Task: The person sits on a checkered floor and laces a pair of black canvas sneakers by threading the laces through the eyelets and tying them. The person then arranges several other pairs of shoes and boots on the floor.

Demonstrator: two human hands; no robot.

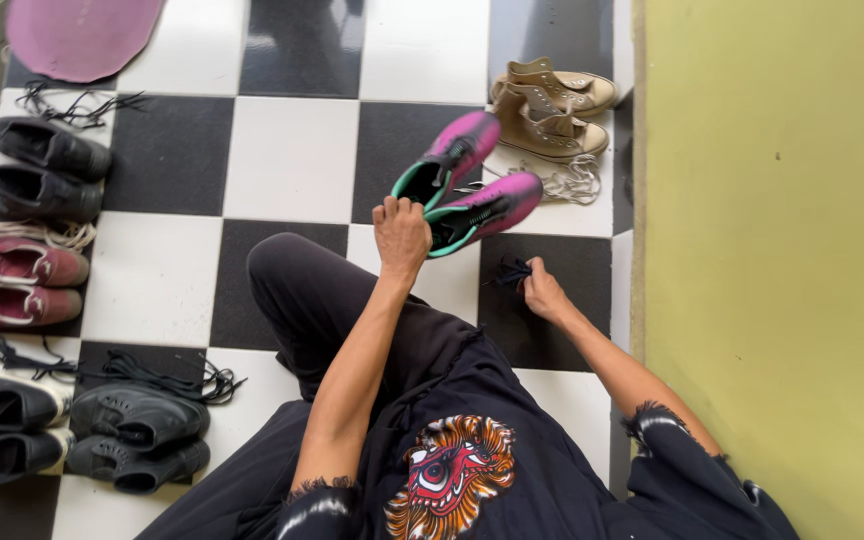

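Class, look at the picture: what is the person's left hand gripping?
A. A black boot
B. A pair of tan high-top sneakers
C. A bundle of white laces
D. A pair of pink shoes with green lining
D: the left hand clasps the pair of pink shoes by their green-lined openings, lifted above the checkered floor, while the right hand pinches dark laces.

Boots (467,185) ahead, sneakers (552,105) behind them (other shoes (32,170) far left).

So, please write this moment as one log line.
left hand: holds pink shoes | right hand: grips dark laces | floor: checkered
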